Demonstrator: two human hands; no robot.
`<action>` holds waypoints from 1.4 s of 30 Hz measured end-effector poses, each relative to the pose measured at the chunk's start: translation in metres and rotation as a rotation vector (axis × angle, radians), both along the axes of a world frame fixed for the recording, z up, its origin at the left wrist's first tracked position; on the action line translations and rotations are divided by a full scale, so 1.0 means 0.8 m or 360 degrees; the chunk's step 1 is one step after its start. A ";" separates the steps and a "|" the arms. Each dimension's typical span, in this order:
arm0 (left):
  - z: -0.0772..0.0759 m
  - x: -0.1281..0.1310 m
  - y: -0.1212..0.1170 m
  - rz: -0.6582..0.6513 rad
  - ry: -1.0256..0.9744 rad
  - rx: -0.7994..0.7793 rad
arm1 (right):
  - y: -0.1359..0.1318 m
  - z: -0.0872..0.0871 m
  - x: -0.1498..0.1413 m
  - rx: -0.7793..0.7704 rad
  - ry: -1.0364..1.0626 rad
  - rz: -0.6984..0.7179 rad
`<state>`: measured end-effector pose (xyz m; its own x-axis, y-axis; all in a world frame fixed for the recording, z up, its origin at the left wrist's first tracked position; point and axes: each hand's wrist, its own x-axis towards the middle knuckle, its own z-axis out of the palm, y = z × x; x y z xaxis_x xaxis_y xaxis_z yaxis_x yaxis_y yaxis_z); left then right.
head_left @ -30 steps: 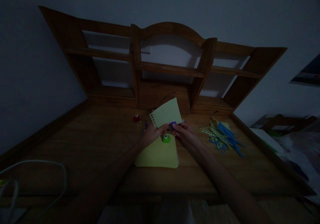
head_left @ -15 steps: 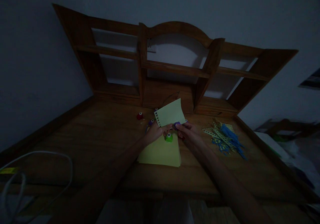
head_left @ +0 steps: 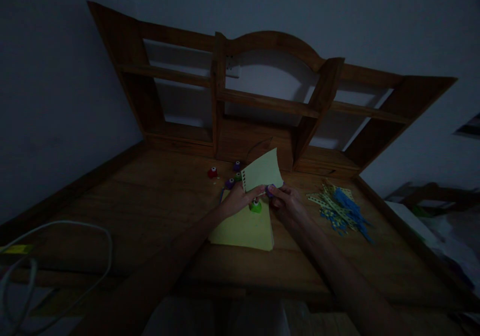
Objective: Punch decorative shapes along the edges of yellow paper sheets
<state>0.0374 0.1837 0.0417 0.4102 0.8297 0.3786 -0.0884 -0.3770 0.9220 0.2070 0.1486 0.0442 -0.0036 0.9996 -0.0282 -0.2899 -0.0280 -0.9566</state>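
Observation:
My left hand (head_left: 235, 199) pinches the lower edge of a pale yellow-green paper sheet (head_left: 262, 170), which stands up from the desk and has a row of punched holes along its left edge. My right hand (head_left: 288, 202) is closed on a small purple paper punch (head_left: 269, 190) set against the sheet's bottom edge. A green punch (head_left: 256, 206) sits just below, on a stack of yellow paper (head_left: 243, 227) lying flat on the wooden desk (head_left: 150, 211).
A red punch (head_left: 213, 172) and two more small punches (head_left: 233, 174) lie behind my left hand. Blue and yellow punched paper strips (head_left: 337, 205) are piled to the right. A wooden shelf hutch (head_left: 262, 101) backs the desk. White cable (head_left: 56, 256) loops at the near left.
The view has shifted, so everything sits slightly further right. The sheet looks narrower than before, turned more edge-on. Both hands keep their hold.

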 end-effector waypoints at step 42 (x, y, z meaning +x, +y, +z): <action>0.011 -0.007 0.013 0.0450 -0.0074 -0.0227 | 0.001 -0.001 -0.004 0.0118 -0.0079 -0.0035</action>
<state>0.0320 0.1940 0.0507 0.1406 0.9544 0.2632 -0.0415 -0.2599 0.9647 0.2036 0.1498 0.0435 0.0178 0.9988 0.0461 -0.2420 0.0490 -0.9690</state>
